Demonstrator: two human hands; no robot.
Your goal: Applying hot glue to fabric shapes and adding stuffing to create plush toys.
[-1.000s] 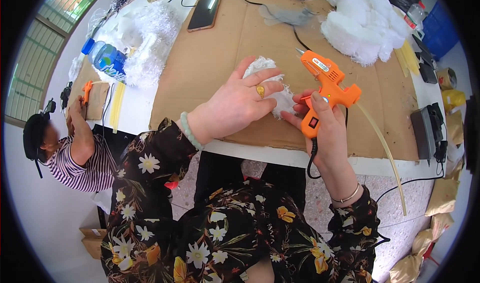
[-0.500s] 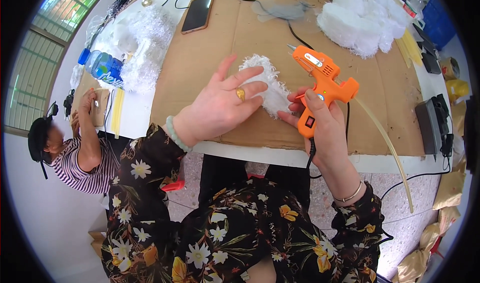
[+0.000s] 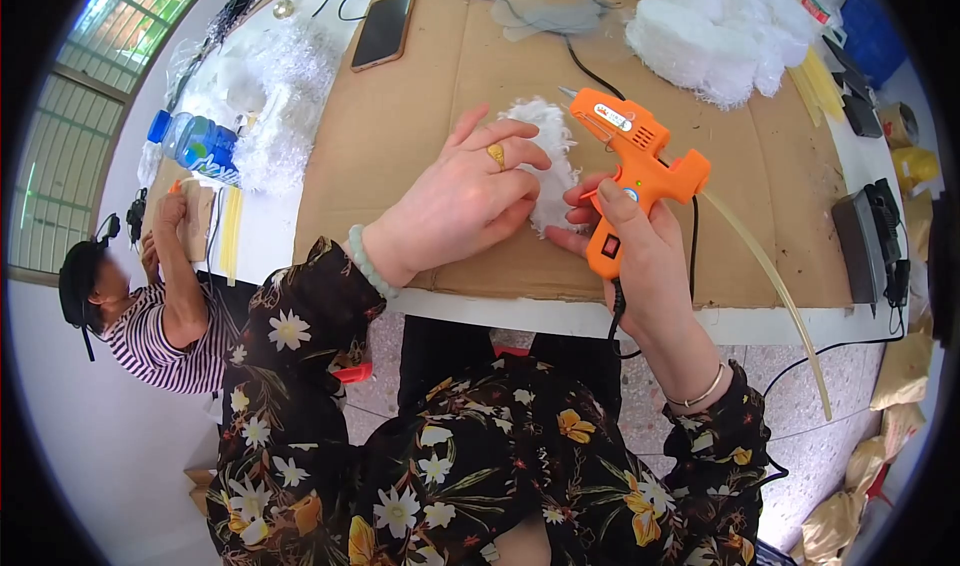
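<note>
My right hand (image 3: 650,251) grips an orange hot glue gun (image 3: 632,131) by its handle, the nozzle tilted up to the left. A long translucent glue stick (image 3: 770,256) curves out of its back end. A fluffy white piece (image 3: 550,151) lies on the cardboard between my hands, and the right fingertips reach its lower right edge. My left hand (image 3: 465,201) is over its left side, palm down, wearing a gold ring. The thumb and index finger bend together, while the little finger sticks out. Whatever lies between the left fingertips is hidden.
Brown cardboard (image 3: 420,126) covers the table, with a phone (image 3: 384,30) on it. White fluffy material is heaped at far right (image 3: 715,41) and left (image 3: 285,86), near a blue-capped bottle (image 3: 195,144). Cables cross the back. Another person (image 3: 150,311) works at left.
My left hand has shifted right over the fluffy piece, and its fingers have curled in. The glue gun has moved slightly left in my right hand.
</note>
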